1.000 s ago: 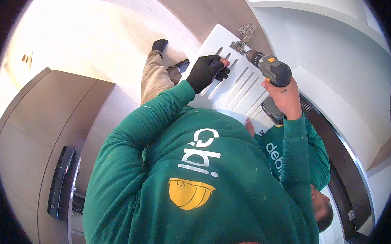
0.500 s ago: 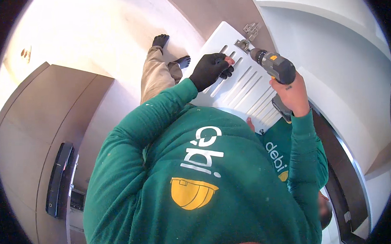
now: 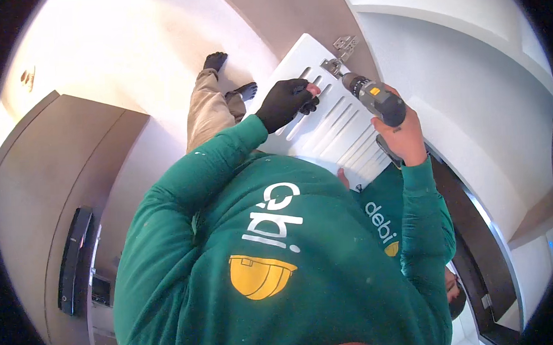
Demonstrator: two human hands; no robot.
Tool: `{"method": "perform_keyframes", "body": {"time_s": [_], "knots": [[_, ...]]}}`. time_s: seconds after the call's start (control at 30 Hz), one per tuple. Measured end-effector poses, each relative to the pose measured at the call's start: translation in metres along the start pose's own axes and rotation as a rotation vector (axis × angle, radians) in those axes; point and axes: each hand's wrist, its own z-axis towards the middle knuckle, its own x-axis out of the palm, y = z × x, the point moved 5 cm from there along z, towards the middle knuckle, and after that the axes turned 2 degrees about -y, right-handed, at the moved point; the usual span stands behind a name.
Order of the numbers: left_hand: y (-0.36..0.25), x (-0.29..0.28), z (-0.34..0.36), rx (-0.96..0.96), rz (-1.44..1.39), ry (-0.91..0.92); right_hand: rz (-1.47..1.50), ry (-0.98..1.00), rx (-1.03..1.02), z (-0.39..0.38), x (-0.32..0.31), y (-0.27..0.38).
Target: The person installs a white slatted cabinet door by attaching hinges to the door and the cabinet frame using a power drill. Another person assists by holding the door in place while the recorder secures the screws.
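Note:
My right hand (image 3: 404, 136), bare, is wrapped round the grip of a grey and black cordless drill (image 3: 381, 103). The drill's nose reaches to a metal hinge (image 3: 332, 67) at the edge of a white slotted panel (image 3: 307, 51); whether the bit sits in a screw is too small to tell. My left hand (image 3: 286, 102), in a black glove with bare fingertips, is held over the slots with its fingers pinched together. What it holds, if anything, cannot be made out.
Another person in a green sweatshirt (image 3: 376, 196) is close on my right, with a hand (image 3: 343, 177) at the panel's near edge. A second metal hinge piece (image 3: 346, 46) is on the brown board (image 3: 300, 14). Brown cabinets (image 3: 48, 176) stand at left; a curved white wall (image 3: 470, 84) rises at right.
The whole view has shifted slightly, so everything appears further left. Drill and hands keep about the same places against the hinge and panel.

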Motion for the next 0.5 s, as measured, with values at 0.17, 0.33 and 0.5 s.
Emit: {"method": "perform_keyframes", "body": {"time_s": [0.17, 0.33, 0.5], "knots": [[0.003, -0.002, 0.004, 0.051, 0.140, 0.004, -0.001, 0.012, 0.051, 0.003, 0.000, -0.003], [-0.045, 0.002, 0.004, 0.600, 0.751, -0.190, -0.024, 0.013, 0.034, 0.004, -0.002, -0.008], [-0.082, 0.008, 0.025, 0.841, 1.424, -0.152, 0.039, 0.026, 0.068, 0.004, 0.000, -0.016]]}}
